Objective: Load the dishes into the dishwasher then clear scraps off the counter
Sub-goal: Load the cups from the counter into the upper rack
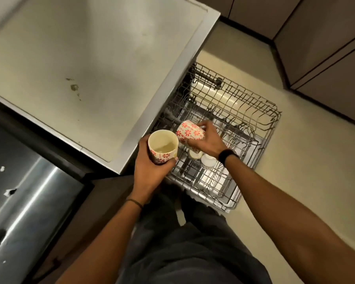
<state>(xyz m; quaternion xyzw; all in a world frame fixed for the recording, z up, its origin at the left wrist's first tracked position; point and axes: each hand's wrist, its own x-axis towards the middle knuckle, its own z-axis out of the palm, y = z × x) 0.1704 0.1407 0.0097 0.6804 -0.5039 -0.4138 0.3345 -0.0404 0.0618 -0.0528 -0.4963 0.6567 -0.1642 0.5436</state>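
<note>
Here's the pale counter top [80, 58] filling the upper left. Below it, at the left edge, a brushed steel surface [39, 191] catches the light. To the right of the counter the dishwasher's wire rack [254, 119] is pulled out over the cream floor [305, 160], and both arms reach in from the bottom.

The left hand [152, 169] is at the counter's corner, fingers and thumb wrapped round 1 upright cup [163, 148]. It's cream inside with red flowers outside, mouth facing up, right at the rack's near edge. The right hand [207, 142], with a black band [226, 155] on the wrist, is over the rack and grips a 2nd flowered cup [190, 131], tipped onto its side. The 2 cups are just beside each other, almost touching.

Down in the rack under that hand sit a small pale dish [195, 155] and a clear glass [208, 160], side by side. On the counter, well apart from the hands, lies a small brownish smear of scraps [74, 87].
</note>
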